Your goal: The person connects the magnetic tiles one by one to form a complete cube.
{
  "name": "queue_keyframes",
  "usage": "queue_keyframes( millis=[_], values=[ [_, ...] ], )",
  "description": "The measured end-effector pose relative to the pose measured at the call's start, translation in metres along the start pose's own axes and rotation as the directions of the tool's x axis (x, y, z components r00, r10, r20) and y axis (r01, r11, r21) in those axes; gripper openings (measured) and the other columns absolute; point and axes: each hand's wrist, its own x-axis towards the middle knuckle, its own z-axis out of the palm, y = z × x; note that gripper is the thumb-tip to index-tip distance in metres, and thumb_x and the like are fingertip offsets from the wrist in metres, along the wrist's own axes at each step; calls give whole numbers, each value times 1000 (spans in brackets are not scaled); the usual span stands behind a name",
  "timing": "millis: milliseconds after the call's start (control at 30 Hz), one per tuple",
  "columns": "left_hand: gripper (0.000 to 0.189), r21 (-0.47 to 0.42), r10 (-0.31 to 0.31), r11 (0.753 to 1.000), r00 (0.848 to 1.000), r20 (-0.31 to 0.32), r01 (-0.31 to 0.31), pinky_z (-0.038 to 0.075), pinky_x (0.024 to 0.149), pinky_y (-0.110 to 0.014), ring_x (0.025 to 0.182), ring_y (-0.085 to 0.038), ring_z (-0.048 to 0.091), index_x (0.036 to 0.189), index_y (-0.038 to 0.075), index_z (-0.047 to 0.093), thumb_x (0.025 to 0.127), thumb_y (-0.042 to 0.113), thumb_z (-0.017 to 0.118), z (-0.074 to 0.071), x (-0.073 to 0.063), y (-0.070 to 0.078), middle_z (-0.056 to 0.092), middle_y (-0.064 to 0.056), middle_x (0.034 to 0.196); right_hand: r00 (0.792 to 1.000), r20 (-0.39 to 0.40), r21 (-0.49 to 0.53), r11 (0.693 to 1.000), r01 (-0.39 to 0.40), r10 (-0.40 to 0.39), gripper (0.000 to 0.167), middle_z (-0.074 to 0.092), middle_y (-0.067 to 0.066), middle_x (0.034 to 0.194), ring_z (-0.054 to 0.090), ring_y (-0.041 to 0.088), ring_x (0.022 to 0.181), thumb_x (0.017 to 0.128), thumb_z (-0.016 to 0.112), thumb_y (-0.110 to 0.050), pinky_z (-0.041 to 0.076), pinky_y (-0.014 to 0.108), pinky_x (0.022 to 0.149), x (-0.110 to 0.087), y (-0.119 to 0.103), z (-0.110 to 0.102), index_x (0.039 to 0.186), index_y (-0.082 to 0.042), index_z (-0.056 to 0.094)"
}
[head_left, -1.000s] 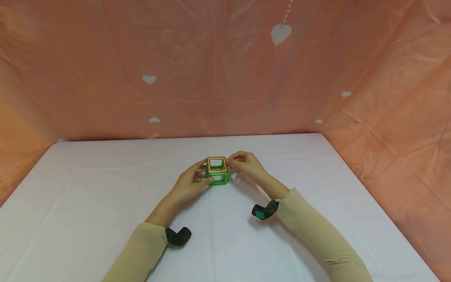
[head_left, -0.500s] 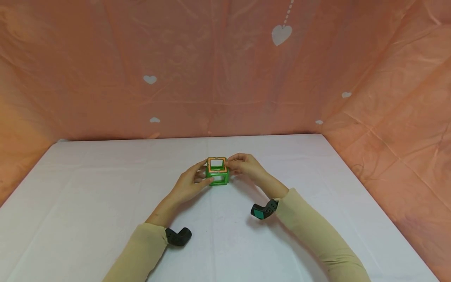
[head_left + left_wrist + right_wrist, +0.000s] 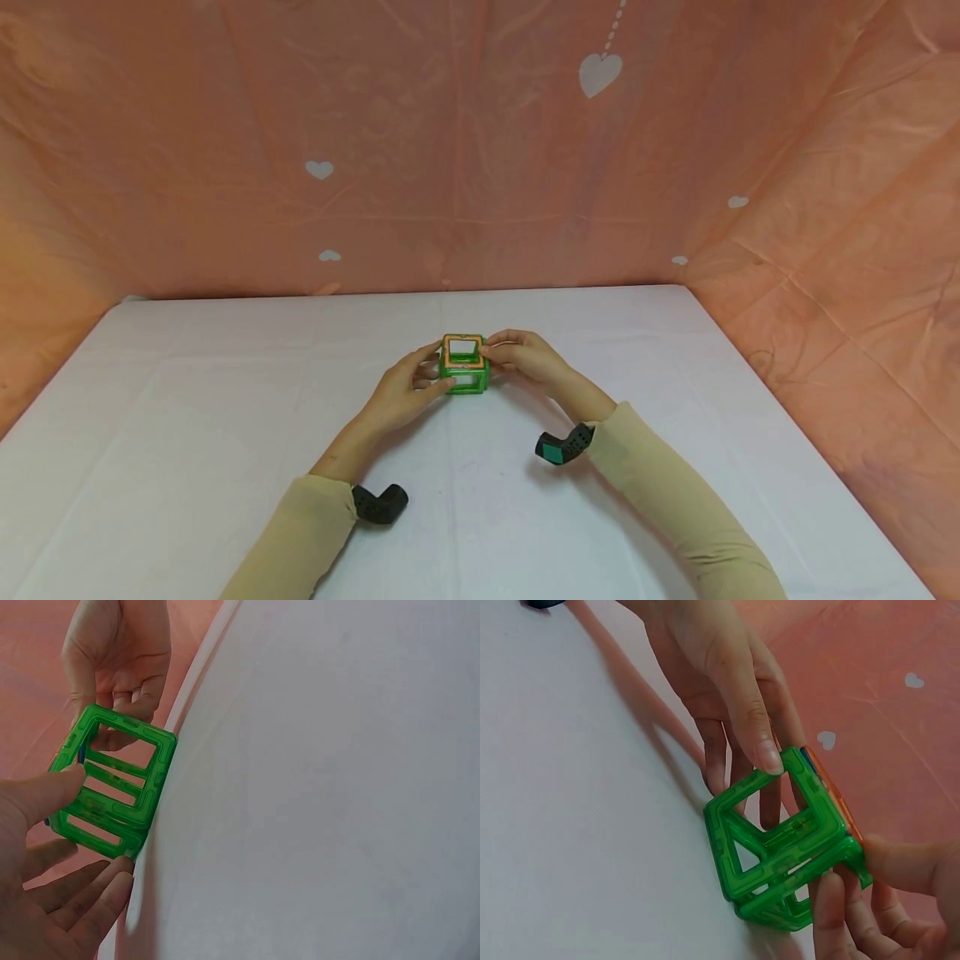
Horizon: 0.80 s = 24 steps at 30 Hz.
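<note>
A small cube of green see-through magnetic tiles [image 3: 467,390] stands on the white table, with an orange square tile [image 3: 465,365] on top. My left hand [image 3: 399,393] holds its left side, thumb on the near face and fingers around the far side. In the left wrist view the thumb lies on the green frame [image 3: 160,780]. From the right, my right hand [image 3: 528,357] pinches a green tile [image 3: 849,851] at the cube's right side. In the right wrist view the right thumb [image 3: 900,862] is at the orange tile's edge.
A white cloth [image 3: 450,517] covers the table. Behind and to the right hangs an orange curtain [image 3: 450,167] with white hearts. Each wrist wears a black camera mount, the left one [image 3: 380,504] and the right one [image 3: 564,444], low over the cloth.
My right hand has come slightly down and closer, its fingertips now against the cube's right side. The cube has shifted a hair to the right. My left hand has barely moved.
</note>
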Motion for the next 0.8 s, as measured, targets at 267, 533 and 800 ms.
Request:
queue_keyframes(
  millis=[267, 533, 800],
  values=[
    [56, -20, -20, 1000, 1000, -14, 20, 51, 94, -41, 112, -35, 60, 140, 1, 45, 91, 19, 66, 0, 0, 0, 53, -25, 133, 999, 47, 58, 998, -15, 12, 11, 60, -2, 87, 57, 5, 80, 93, 58, -7, 49, 18, 74, 3, 4, -3, 100, 0, 54],
    [51, -6, -27, 1000, 1000, -6, 27, 51, 92, -43, 109, -35, 62, 136, 1, 49, 93, 24, 65, -2, -2, 3, 54, -24, 130, 999, 53, 47, 999, -2, -1, 15, 62, -2, 88, 60, 5, 82, 89, 63, -13, 51, 20, 76, 12, 14, -10, 98, -5, 55],
    [36, -4, -46, 999, 997, -61, 46, 49, 95, -45, 110, -34, 61, 122, -1, 58, 97, 24, 57, 1, 2, 7, 59, -20, 121, 999, 43, 120, 993, -21, 16, 23, 65, 2, 88, 62, 9, 79, 83, 70, -12, 53, 22, 72, 26, 27, -16, 100, -3, 56]
  ],
)
